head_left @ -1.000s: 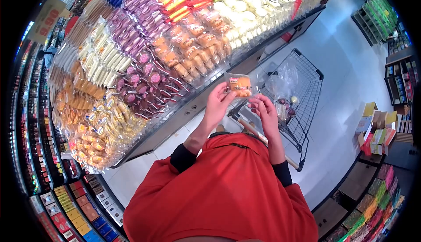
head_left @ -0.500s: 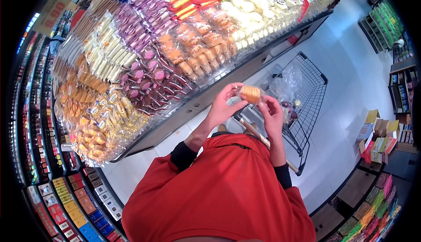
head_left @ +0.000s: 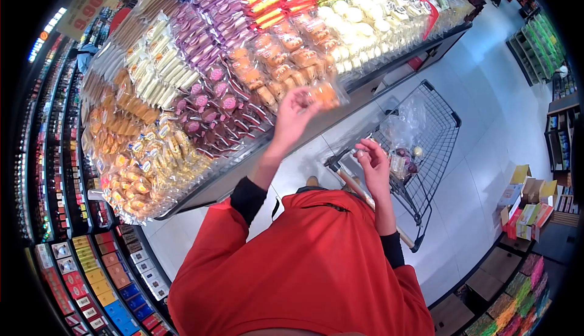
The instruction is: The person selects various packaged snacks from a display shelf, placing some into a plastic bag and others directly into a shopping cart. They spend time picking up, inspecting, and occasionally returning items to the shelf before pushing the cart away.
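Observation:
My left hand (head_left: 294, 114) pinches a clear-wrapped packaged pastry (head_left: 326, 95), orange-brown, by its left side. It is held out at the front edge of the display, in front of the rows of similar wrapped pastries (head_left: 281, 71). My right hand (head_left: 373, 158) hovers above the shopping cart's handle end, with fingers loosely bent and nothing visible in them. Below and beside it is the wire shopping cart (head_left: 447, 114), holding a clear plastic bag (head_left: 404, 120) and a bag of dark round items (head_left: 401, 164).
The slanted display carries several kinds of wrapped snacks, including purple packs (head_left: 222, 22), white packs (head_left: 353, 25) and dark packs with pink labels (head_left: 210, 108). A price sign (head_left: 84, 10) hangs at upper left. Open cartons (head_left: 526, 205) stand at right, shelves (head_left: 91, 275) at lower left.
My left hand has carried the packaged pastry leftward and up to the display edge. My right hand has let go of it and stays near the cart, slightly lower.

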Available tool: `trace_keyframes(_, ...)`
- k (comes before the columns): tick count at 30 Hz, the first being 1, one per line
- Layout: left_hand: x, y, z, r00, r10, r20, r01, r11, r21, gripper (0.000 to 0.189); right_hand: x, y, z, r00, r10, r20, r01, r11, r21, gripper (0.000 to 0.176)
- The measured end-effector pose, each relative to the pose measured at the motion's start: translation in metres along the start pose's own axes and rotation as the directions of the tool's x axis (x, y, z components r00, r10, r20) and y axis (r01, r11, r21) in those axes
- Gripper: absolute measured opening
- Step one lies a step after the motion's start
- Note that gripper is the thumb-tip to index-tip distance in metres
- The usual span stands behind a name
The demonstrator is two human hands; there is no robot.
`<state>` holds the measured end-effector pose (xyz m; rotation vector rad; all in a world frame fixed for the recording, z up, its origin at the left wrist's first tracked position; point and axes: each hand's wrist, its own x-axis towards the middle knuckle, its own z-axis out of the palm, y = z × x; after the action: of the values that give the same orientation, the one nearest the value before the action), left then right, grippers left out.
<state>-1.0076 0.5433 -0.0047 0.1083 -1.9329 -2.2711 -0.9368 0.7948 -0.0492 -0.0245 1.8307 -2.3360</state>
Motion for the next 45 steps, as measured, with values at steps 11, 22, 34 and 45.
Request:
trace_keyframes(11,0.167,0.019,-0.039,0.865,0.501,-0.045,-0.287,0.565,0.773,0.044,-0.031,0.108,-0.061,0.974,0.225,-0.032,-0.219,0.889,-0.402,0.036)
trace_keyframes(22,0.207,-0.011,-0.049,0.927,0.374,0.033,-0.085,0.123,0.989,0.027,-0.057,0.132,-0.094,0.936,0.171,-0.306,-0.286,0.877,-0.386,0.029)
trace_keyframes(34,0.206,-0.033,-0.054,0.894,0.308,0.325,-0.287,-0.165,0.944,0.049,-0.055,0.139,-0.095,0.947,0.128,-0.294,-0.260,0.844,-0.469,0.031)
trace_keyframes(45,0.132,-0.024,-0.008,0.818,0.491,0.299,-0.341,-0.005,0.940,0.057,-0.051,0.147,-0.099,0.957,0.143,-0.251,-0.253,0.835,-0.489,0.027)
